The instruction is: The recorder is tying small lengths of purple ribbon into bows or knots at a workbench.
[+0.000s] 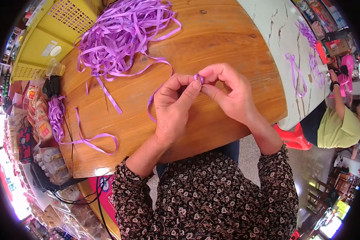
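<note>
Over the wooden table, my left hand [173, 105] and my right hand [230, 93] meet fingertip to fingertip. Both pinch a small loop of purple ribbon [199, 78] between thumb and forefinger. A length of that ribbon hangs below my left hand and seems to run back toward a big tangled heap of purple ribbons [116, 40] at the far left. Just what the fingertips press inside the loop is too small to make out. Loose ribbon pieces lie left of my hands, one in a curve [102, 137] near the table's left edge.
A yellow plastic crate [62, 24] and a clear plastic cup [55, 68] stand at the left, near a purple ribbon bundle [57, 116]. On a white marbled table [268, 24] at the right lie more ribbons [296, 76]. A person in a yellow-green shirt [340, 126] sits there, beside a red stool [295, 137].
</note>
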{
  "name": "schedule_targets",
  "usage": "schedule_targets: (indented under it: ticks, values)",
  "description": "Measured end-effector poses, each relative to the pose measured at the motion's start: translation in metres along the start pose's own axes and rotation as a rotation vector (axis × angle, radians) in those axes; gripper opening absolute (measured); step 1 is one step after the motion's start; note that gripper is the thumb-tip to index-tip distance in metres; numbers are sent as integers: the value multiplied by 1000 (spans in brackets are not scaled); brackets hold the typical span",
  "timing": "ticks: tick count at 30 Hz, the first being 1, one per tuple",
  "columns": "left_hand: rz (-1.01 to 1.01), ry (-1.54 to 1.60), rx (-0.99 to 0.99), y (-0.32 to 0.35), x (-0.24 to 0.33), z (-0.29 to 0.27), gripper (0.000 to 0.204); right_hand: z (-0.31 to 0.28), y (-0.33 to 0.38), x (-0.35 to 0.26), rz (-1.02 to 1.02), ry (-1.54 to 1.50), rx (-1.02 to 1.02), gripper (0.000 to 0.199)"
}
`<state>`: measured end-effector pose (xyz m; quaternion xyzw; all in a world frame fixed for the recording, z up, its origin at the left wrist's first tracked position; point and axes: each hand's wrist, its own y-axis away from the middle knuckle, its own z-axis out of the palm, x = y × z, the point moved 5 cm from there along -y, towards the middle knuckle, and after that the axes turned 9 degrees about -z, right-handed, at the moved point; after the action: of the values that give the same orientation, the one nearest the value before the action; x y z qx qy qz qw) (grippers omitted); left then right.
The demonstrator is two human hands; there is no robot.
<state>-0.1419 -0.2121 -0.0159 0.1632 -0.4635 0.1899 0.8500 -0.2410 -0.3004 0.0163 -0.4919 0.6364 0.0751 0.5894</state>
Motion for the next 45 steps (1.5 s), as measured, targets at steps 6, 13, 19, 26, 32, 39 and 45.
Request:
schedule_targets:
  ticks: [6,13,19,26,32,39,45]
  values:
    - [-101,85,-103,2,2,-1,6,1,1,11,261,-528,-114,21]
    - [-78,10,-100,4,7,4,5,-4,1,3,185,-366,-168,25]
    - [187,-183,-196,6,14,7,7,-8,-1,-11,117,-283,-180,26]
    - [212,-217,-160,5,12,5,6,-9,-5,-23,-255,153,-170,27]
    - [69,-208,-46,3,15,0,3,-5,-10,-38,-775,551,-208,39]
    - [-220,-228,-43,1,15,-7,4,-5,-19,-48,-1024,583,-375,39]
    - [-212,-264,-90,-3,18,-5,6,-8,-33,-38,-913,497,-480,38]
